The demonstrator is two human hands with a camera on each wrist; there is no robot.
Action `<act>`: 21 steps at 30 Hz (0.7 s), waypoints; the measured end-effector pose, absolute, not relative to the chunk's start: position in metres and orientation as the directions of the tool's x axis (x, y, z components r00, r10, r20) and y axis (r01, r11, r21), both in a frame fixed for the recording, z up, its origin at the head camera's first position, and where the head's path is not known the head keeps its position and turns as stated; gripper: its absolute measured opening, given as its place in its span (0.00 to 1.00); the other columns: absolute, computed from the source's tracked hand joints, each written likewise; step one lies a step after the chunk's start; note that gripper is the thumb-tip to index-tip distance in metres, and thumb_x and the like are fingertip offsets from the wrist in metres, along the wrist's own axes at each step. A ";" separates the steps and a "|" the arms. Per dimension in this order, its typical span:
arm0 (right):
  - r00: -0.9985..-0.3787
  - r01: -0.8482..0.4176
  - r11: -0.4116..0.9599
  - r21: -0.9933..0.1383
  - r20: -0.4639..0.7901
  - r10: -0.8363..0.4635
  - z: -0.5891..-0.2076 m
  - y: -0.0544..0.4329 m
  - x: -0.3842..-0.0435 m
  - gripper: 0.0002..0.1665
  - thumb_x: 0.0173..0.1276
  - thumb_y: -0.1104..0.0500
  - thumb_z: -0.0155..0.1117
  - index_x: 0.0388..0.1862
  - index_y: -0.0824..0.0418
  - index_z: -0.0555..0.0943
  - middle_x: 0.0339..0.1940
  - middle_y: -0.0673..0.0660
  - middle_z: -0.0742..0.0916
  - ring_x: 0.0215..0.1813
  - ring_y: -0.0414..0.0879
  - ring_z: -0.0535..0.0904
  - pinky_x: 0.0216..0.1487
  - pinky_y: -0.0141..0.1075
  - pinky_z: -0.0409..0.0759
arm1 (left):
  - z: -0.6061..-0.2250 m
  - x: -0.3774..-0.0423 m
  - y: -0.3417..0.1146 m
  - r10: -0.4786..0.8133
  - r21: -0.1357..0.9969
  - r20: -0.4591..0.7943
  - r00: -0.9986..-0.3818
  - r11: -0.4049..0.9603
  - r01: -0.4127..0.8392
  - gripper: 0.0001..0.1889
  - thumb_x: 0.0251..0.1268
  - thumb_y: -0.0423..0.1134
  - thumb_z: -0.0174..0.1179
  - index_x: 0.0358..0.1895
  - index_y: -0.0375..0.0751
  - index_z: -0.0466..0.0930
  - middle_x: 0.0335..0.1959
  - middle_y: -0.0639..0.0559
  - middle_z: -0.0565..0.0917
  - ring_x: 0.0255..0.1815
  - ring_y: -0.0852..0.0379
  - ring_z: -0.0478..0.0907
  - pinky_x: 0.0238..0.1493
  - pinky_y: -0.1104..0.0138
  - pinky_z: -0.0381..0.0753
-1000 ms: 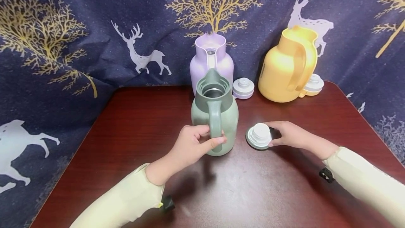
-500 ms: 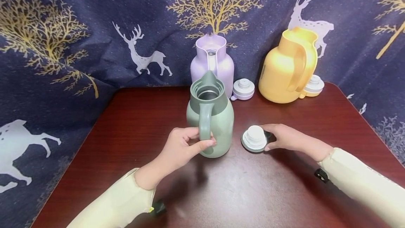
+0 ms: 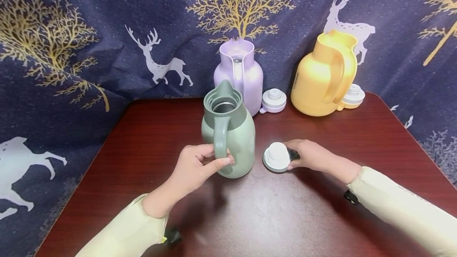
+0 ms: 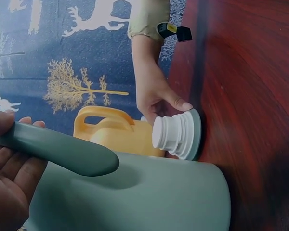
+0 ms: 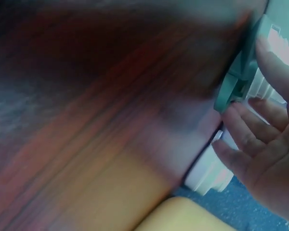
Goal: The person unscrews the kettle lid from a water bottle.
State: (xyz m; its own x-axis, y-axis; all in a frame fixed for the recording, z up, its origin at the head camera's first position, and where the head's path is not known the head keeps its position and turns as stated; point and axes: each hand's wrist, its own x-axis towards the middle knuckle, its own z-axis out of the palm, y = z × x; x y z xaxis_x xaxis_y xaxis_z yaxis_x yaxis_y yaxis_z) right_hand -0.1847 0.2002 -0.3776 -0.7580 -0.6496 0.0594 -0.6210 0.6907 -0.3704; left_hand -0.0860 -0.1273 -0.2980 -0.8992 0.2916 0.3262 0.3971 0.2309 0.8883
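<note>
A pale green thermos jug [image 3: 240, 142] with a darker green collar and open mouth is at mid-table, its spout pointing away. My left hand [image 3: 194, 165] grips its handle [image 3: 220, 136], fingers and thumb wrapped round the lower part. To the jug's right is its lid [image 3: 277, 158], turned upside down with the white stopper facing up and the green rim below. My right hand [image 3: 308, 158] pinches the lid's edge from the right between thumb and fingers. In the left wrist view the lid [image 4: 195, 132] appears just beyond the jug body [image 4: 135, 197].
A lilac jug [image 3: 252, 80] stands behind the green one, with its white-and-lilac lid [image 3: 274, 100] beside it. Farther right are a yellow jug [image 3: 314, 86] and its lid [image 3: 353, 95]. A dark blue cloth with deer and trees [image 3: 160, 7] hangs behind the red-brown table [image 3: 150, 130].
Both hands have moved left across the table, the left with the green jug and the right with the upturned lid. The lilac and yellow jugs stay where they were.
</note>
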 end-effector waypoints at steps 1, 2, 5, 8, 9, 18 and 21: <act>-0.755 -0.621 0.683 -0.384 0.059 -0.654 -0.378 0.199 -0.185 0.35 0.52 0.59 0.83 0.58 0.70 0.82 0.52 0.64 0.90 0.47 0.54 0.87 0.52 0.48 0.86 | -0.298 -0.086 -0.128 0.290 0.888 0.325 -0.900 0.233 0.396 0.03 0.59 0.24 0.68 0.36 0.27 0.87 0.31 0.33 0.90 0.33 0.72 0.86 0.39 0.72 0.87; -0.751 -0.622 0.676 -0.395 0.057 -0.658 -0.378 0.198 -0.185 0.35 0.52 0.60 0.83 0.58 0.71 0.82 0.51 0.64 0.90 0.44 0.52 0.87 0.49 0.45 0.87 | -0.298 -0.086 -0.129 0.290 0.887 0.326 -0.900 0.235 0.397 0.03 0.59 0.24 0.68 0.36 0.27 0.87 0.31 0.33 0.89 0.33 0.71 0.87 0.39 0.72 0.87; -0.747 -0.612 0.663 -0.432 0.041 -0.663 -0.378 0.194 -0.186 0.34 0.54 0.63 0.81 0.59 0.71 0.81 0.51 0.64 0.89 0.38 0.44 0.84 0.40 0.36 0.85 | -0.298 -0.085 -0.133 0.285 0.884 0.327 -0.901 0.244 0.398 0.03 0.60 0.25 0.68 0.36 0.27 0.87 0.31 0.33 0.89 0.32 0.69 0.87 0.40 0.72 0.87; -0.754 -0.596 0.664 -0.451 0.030 -0.656 -0.379 0.189 -0.187 0.35 0.54 0.63 0.81 0.60 0.71 0.81 0.52 0.64 0.89 0.39 0.43 0.82 0.40 0.32 0.84 | -0.298 -0.085 -0.139 0.268 0.880 0.329 -0.905 0.261 0.397 0.03 0.60 0.25 0.69 0.37 0.28 0.87 0.31 0.34 0.89 0.32 0.68 0.87 0.40 0.72 0.87; -0.755 -0.594 0.663 -0.456 0.031 -0.656 -0.379 0.187 -0.187 0.35 0.54 0.62 0.82 0.60 0.71 0.81 0.52 0.65 0.89 0.39 0.43 0.82 0.40 0.32 0.83 | -0.298 -0.085 -0.141 0.262 0.878 0.331 -0.907 0.265 0.397 0.03 0.60 0.25 0.68 0.37 0.28 0.87 0.31 0.34 0.89 0.33 0.68 0.87 0.41 0.72 0.87; -0.750 -0.606 0.655 -0.453 0.050 -0.660 -0.381 0.158 -0.193 0.35 0.55 0.60 0.81 0.61 0.71 0.81 0.53 0.65 0.89 0.50 0.54 0.86 0.56 0.47 0.84 | -0.295 -0.088 -0.169 0.181 0.859 0.356 -0.917 0.323 0.397 0.05 0.61 0.23 0.66 0.40 0.25 0.85 0.30 0.43 0.91 0.34 0.72 0.87 0.43 0.77 0.85; -0.758 -0.595 0.659 -0.461 0.049 -0.650 -0.384 0.144 -0.195 0.35 0.55 0.61 0.81 0.61 0.71 0.81 0.54 0.65 0.89 0.57 0.58 0.85 0.63 0.53 0.81 | -0.294 -0.088 -0.177 0.155 0.864 0.344 -0.926 0.333 0.377 0.06 0.63 0.23 0.66 0.42 0.24 0.84 0.30 0.57 0.91 0.35 0.73 0.86 0.44 0.78 0.84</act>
State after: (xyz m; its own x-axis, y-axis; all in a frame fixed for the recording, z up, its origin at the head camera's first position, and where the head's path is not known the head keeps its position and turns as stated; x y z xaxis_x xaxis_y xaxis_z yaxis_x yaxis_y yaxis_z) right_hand -0.1951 0.1440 -0.3838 -0.7581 -0.6503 0.0489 -0.5947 0.6586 -0.4611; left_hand -0.0881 -0.1765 -0.2936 -0.9259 0.1555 0.3444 0.3773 0.3329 0.8642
